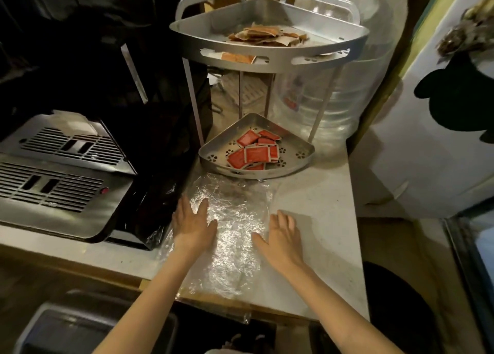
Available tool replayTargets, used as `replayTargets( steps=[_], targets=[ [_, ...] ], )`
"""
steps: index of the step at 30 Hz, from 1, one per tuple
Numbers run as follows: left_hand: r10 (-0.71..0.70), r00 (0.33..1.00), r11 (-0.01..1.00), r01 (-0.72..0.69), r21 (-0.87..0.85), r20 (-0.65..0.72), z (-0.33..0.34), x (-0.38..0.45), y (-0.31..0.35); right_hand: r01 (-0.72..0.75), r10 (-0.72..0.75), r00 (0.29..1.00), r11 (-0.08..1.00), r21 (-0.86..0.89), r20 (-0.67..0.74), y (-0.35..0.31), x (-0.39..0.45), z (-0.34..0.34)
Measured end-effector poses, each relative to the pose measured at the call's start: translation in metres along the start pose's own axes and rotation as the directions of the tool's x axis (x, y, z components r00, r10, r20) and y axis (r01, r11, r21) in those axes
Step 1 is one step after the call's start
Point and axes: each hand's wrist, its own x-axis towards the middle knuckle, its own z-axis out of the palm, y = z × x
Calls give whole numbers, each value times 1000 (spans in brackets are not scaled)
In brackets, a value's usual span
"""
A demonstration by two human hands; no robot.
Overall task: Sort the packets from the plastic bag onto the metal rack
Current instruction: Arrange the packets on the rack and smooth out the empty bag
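A crinkled clear plastic bag (235, 220) lies flat on the white counter, nothing visible inside it. My left hand (193, 224) rests palm down on the bag's left side, fingers apart. At the bag's right edge my right hand (282, 236) also lies flat and spread. Behind the bag stands a two-tier metal rack (270, 56). Its lower tray (256, 170) holds several red packets (255, 153). Brown packets (264, 35) are piled on the upper tray.
A coffee machine with slotted steel drip trays (56, 174) fills the left of the counter (320, 206). A large clear water jug (336, 107) stands behind the rack at the right. A white appliance (427, 145) is to the right of the counter edge.
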Motion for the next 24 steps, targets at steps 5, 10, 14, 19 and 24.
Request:
replayTargets(
  steps=[5,10,14,19,24],
  targets=[
    [-75,997,981,73,-180,-1,0,2,-4,-8,5,1000,996,91,30,-13,-4,10],
    [-102,995,986,99,-135,-13,-4,1,-5,-20,24,1000,972,234,-14,-27,-5,9],
    [-146,986,957,121,-265,-80,-11,-7,0,-42,28,999,767,641,32,-38,-9,5],
    [-106,992,868,56,-493,-75,-21,-11,4,-254,199,962,401,880,186,-30,-3,3],
    [-148,982,567,179,-804,115,-33,-16,4,-292,243,942,245,924,233,-7,-1,-12]
  ],
)
